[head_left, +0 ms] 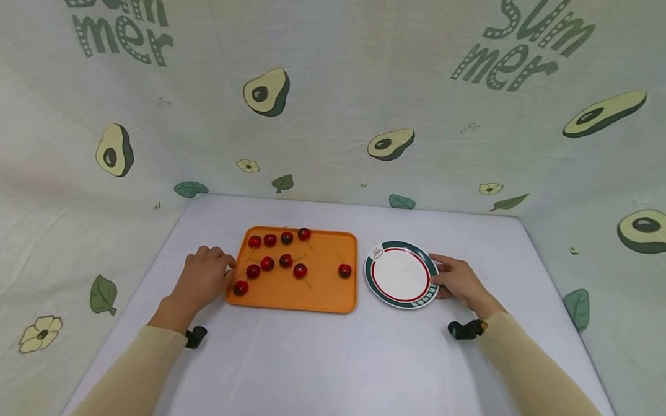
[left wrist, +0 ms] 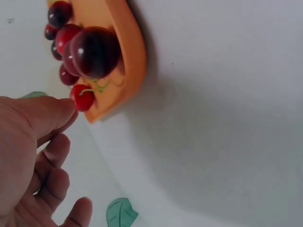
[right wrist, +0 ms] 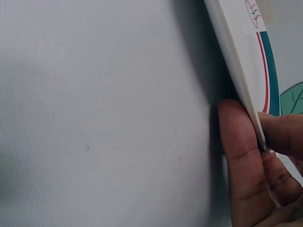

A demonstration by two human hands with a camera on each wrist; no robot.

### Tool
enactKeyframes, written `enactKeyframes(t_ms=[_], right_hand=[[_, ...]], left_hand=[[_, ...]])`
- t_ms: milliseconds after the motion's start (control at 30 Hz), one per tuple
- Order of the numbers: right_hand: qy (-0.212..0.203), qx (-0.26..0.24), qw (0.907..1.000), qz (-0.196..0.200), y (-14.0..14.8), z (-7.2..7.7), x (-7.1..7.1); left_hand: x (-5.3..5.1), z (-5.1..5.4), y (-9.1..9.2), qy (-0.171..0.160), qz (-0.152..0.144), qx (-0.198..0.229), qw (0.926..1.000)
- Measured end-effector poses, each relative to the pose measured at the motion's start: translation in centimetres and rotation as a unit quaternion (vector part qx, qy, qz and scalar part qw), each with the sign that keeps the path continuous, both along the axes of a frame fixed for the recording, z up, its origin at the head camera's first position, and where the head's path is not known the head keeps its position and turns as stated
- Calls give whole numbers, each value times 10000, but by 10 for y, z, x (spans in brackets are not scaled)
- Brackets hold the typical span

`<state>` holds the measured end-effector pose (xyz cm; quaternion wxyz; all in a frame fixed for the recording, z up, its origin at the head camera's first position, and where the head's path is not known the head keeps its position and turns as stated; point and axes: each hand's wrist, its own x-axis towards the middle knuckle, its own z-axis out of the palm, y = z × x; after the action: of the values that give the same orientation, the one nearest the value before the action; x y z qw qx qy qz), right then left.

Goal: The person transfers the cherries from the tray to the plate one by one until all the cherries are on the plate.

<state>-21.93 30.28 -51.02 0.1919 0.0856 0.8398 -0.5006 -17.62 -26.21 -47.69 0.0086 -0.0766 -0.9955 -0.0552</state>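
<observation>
My left hand (head_left: pixel 204 277) is at the left end of an orange tray (head_left: pixel 320 294), pinching its rim between thumb and forefinger. In the left wrist view the thumb (left wrist: pixel 52 113) partly hides that contact, while the other fingers curl loosely. Several dark red cherries (head_left: pixel 300 270), some with green stems, lie in the tray, mostly on its left half; a lone cherry (head_left: pixel 344 270) sits near the right end. Right of the tray is a white plate (head_left: pixel 401 274) with a green and red border. Its right rim is pinched by my right hand (head_left: pixel 460 282), with fingers on both faces.
Tray and plate stand side by side on a white table (head_left: pixel 326 369), a narrow gap between them. A pale cloth (head_left: pixel 328 59) printed with avocados and leaves hangs behind and along both sides. Dark wrist devices (head_left: pixel 466 329) sit below both hands.
</observation>
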Motion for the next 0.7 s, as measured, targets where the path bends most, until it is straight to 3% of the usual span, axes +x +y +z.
enactKeyframes(t_ms=[233, 467, 700], right_hand=[[-1, -74, 10000, -59, -2, 0, 1], [-8, -101, 9999, -110, -5, 1, 1], [17, -154, 9998, -136, -1, -1, 1]], left_hand=[[-15, -4, -2, -405, -122, -297, 9987], [-18, -8, -1, -761, -105, -380, 9963], [-20, -10, 4, -852, 7, -293, 9959]])
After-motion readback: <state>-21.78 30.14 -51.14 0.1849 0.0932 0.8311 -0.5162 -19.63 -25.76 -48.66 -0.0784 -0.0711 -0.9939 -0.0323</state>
